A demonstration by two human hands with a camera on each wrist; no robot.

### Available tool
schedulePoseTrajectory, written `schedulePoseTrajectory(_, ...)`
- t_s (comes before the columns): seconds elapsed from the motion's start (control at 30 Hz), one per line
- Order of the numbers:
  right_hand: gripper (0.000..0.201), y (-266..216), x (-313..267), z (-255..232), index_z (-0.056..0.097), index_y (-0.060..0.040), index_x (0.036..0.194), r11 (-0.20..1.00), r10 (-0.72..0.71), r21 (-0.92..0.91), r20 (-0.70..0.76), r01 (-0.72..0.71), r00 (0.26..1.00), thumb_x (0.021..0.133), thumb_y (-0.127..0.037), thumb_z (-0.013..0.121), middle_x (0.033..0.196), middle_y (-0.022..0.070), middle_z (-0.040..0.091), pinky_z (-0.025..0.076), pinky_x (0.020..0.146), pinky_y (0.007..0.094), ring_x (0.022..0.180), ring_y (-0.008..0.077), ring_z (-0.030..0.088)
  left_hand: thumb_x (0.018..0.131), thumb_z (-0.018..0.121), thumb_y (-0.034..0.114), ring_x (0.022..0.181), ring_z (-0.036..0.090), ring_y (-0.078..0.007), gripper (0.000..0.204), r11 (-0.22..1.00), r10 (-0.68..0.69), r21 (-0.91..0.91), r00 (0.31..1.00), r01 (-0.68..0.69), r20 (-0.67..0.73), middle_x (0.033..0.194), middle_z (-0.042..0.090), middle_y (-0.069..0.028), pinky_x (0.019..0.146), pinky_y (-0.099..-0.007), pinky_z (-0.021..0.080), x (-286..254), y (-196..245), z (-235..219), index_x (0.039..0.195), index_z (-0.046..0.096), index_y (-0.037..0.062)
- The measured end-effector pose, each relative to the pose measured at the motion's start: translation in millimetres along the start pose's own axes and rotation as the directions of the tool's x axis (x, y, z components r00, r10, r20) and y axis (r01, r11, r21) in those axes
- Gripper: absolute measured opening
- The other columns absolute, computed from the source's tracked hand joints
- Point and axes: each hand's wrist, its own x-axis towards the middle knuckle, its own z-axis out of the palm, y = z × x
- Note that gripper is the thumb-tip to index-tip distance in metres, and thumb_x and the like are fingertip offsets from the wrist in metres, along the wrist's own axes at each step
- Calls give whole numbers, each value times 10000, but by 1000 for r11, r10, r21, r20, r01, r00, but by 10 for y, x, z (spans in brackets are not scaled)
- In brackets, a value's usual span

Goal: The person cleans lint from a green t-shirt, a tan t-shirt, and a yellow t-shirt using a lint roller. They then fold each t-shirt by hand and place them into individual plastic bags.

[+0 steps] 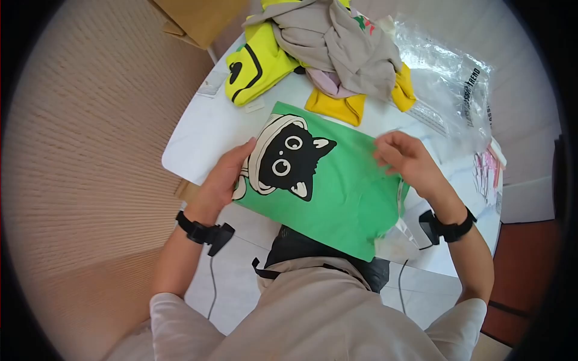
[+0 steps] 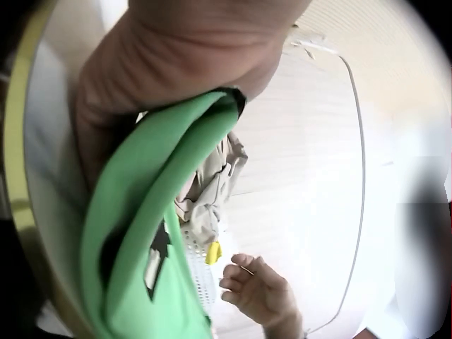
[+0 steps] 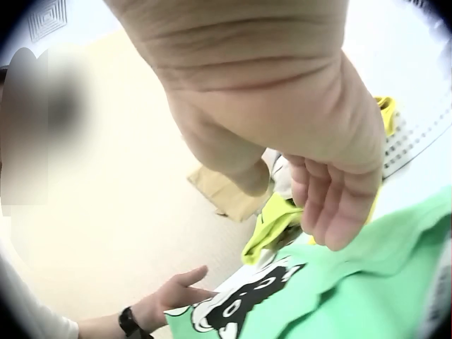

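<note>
A green cloth printed with a black cat in a white cup lies folded near the table's front edge, one corner hanging over it. My left hand grips its left edge, thumb on top; in the left wrist view that hand holds the folded layers. Just above the cloth's right part is my right hand, fingers loosely bent. The right wrist view shows this hand with nothing between thumb and fingers, the cloth below it.
Behind the cloth are piled grey, yellow-green and yellow garments. A clear plastic bag with black lettering lies at the back right. Pink-marked packaging sits at the right edge. A brown paper bag stands at the upper left.
</note>
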Motion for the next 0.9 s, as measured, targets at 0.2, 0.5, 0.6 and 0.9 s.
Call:
schedulePoseTrajectory(0.2, 324, 502, -621, -508, 642, -26, 1207, 940, 247, -183, -219, -289, 944, 994, -265, 692, 989, 83, 705, 559, 710, 320, 814, 163, 678, 955, 769, 236, 849, 738, -174, 576, 686, -55, 719, 994, 108, -96, 998, 755, -126, 669, -290, 590, 69, 304, 59, 1401, 522, -32)
schedulePoseTrajectory(0.5, 316, 595, -125, -832, 674, -49, 1099, 950, 255, 284, -465, -129, 848, 1041, -353, 616, 932, 62, 698, 585, 711, 339, 822, 172, 690, 776, 885, 439, 1140, 620, -348, 964, 103, 461, 959, 867, -262, 188, 1290, 600, -214, 958, -443, 526, 189, -226, 636, 1523, 443, 20)
schedulePoseTrajectory(0.6, 317, 348, 123, -824, 676, -51, 1074, 932, 157, 360, -479, 31, 864, 1047, -359, 607, 907, 48, 697, 590, 714, 343, 815, 167, 690, 782, 870, 438, 1357, 440, -432, 993, -119, 459, 920, 802, -373, 384, 1515, 409, -243, 1092, -512, 422, 223, -222, 652, 1595, 402, 112)
schedulePoseTrajectory(0.9, 254, -483, 112, -1738, 669, -23, 1029, 859, -278, 164, -646, 485, 711, 1070, -258, 583, 847, 45, 685, 571, 702, 296, 740, 148, 662, 810, 838, 488, 1422, 348, -420, 911, -356, 305, 898, 877, -257, 371, 1578, 368, -211, 1117, -590, 324, 306, -267, 616, 1587, 461, 198)
